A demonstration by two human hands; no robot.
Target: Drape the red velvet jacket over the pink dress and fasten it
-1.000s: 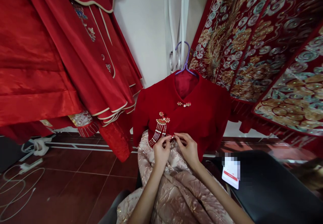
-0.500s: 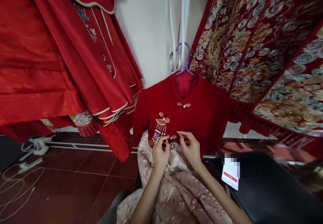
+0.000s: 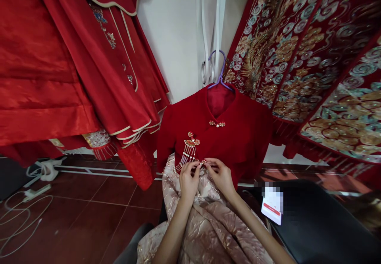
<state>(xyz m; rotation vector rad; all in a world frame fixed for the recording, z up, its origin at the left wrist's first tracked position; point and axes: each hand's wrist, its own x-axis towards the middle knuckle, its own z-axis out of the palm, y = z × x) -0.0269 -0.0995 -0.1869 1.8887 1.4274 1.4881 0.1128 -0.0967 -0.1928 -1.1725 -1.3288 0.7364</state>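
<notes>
A small red velvet jacket [image 3: 235, 133] hangs on a purple hanger [image 3: 219, 71] in front of me, above a pale pink brocade skirt [image 3: 208, 224]. A beaded gold tassel ornament [image 3: 188, 149] dangles on the jacket's front, and a pearl frog button [image 3: 217, 124] sits at the collar. My left hand [image 3: 188, 180] and my right hand [image 3: 220, 174] meet at the jacket's lower front edge. Both pinch a small pearl clasp [image 3: 204, 162] there, fingertips close together.
Red satin robes [image 3: 74, 65] hang at the left, heavy embroidered red and gold garments [image 3: 312, 57] at the right. White cables [image 3: 20, 212] lie on the dark red tiled floor. A black bag with a white tag [image 3: 272, 204] sits at the lower right.
My right hand's fingers, spread half a second ago, have closed back in on the clasp beside my left hand. The jacket hangs as before.
</notes>
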